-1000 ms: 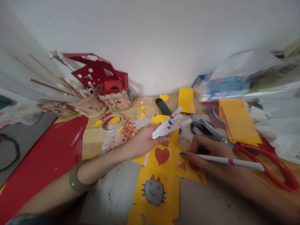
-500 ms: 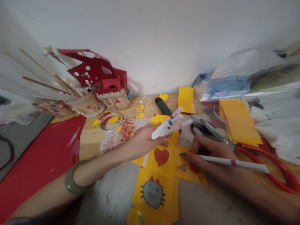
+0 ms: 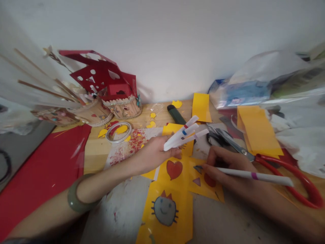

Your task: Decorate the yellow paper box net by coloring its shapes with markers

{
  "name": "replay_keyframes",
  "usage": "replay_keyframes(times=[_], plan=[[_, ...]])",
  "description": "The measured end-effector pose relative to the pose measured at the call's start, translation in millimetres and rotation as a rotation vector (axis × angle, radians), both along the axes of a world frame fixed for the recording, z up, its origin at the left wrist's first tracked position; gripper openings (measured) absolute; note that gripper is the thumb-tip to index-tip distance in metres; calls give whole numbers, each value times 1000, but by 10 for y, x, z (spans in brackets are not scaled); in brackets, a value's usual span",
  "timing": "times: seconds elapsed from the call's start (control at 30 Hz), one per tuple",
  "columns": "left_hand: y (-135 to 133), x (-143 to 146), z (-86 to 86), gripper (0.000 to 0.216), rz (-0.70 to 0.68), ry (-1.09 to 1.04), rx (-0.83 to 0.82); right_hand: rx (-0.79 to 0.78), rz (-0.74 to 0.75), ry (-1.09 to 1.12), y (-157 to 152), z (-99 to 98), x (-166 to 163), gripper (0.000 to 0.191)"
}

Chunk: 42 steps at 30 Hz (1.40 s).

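Several white marker pens [image 3: 183, 135], banded in red, blue and purple, are fanned out in my left hand [image 3: 154, 152], which rests on the upper part of the yellow paper [image 3: 186, 206]. My right hand [image 3: 228, 167] grips a white felt-tip pen [image 3: 247, 174] with a purple band. Its tip is hidden at my fingers, beside a small dark triangle [image 3: 197, 168] on the paper's right flap. Below that sit a pinkish triangle [image 3: 196, 182] and a red round shape [image 3: 210, 180], partly covered by my hand. A red heart [image 3: 174, 169] and a grey-blue smiling face [image 3: 165, 210] show on the middle panels.
Red-handled scissors [image 3: 289, 169] lie under and beyond my right hand. A roll of tape [image 3: 118, 132], yellow scraps, a dark green cutter [image 3: 176, 114] and folded yellow paper [image 3: 259, 130] lie around. Decorated pots [image 3: 123, 107] stand back left; red sheets [image 3: 48, 159] lie left.
The view has shifted very slightly, so things on the left sit a little further left. Both hands keep almost the same pose, with the pens still in them.
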<state>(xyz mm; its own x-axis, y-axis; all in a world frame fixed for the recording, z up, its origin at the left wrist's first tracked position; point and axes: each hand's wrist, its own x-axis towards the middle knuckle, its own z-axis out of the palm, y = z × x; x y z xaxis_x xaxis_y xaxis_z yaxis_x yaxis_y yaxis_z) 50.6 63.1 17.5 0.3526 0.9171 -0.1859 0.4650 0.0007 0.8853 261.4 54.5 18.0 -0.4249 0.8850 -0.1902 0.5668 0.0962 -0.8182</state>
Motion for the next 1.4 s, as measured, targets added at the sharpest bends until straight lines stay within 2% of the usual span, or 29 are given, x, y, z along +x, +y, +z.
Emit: replay_keyframes(times=[0.13, 0.33, 0.6, 0.77, 0.9, 1.4], plan=[[2, -5, 5, 11, -7, 14, -1, 19, 12, -13, -6, -21, 2, 25], [-5, 19, 28, 7, 22, 10, -27, -43, 16, 32, -6, -92, 23, 23], [-2, 62, 81, 10, 53, 19, -97, -8, 0, 36, -15, -21, 8, 21], [8, 61, 93, 9, 38, 31, -92, -59, -19, 48, -9, -22, 2, 22], [3, 55, 79, 8, 45, 21, -109, -15, -11, 45, -13, -31, 8, 23], [5, 55, 61, 8, 45, 40, -86, -48, 10, 47, -16, -16, 10, 23]])
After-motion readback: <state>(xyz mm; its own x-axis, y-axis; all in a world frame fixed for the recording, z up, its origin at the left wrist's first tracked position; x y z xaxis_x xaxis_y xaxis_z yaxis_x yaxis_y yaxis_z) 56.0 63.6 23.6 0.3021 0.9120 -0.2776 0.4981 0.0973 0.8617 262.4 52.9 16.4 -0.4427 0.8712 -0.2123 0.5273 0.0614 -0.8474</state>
